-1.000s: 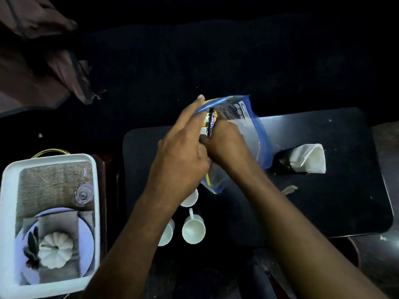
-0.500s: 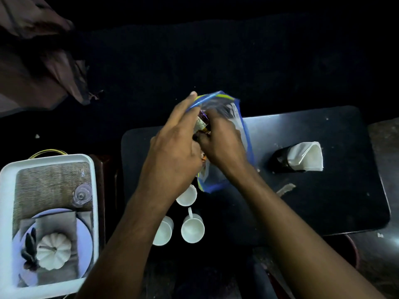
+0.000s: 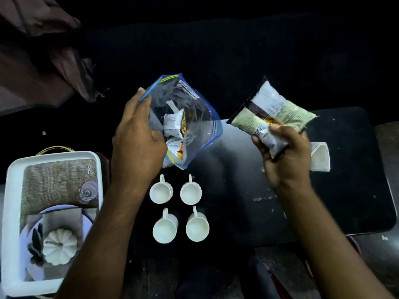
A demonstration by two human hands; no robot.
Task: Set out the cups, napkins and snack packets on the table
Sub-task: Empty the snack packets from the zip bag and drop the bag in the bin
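we judge the four cups [image 3: 179, 209] set near on the tabletop [image 3: 345, 201], napkins [image 3: 320, 157] right. our right hand [image 3: 282, 156] fingers clamp snack packets [image 3: 272, 114] aloft; left hand [image 3: 138, 139] grips the bag [image 3: 194, 113], more inside.

No legible text on packets [image 3: 272, 114].
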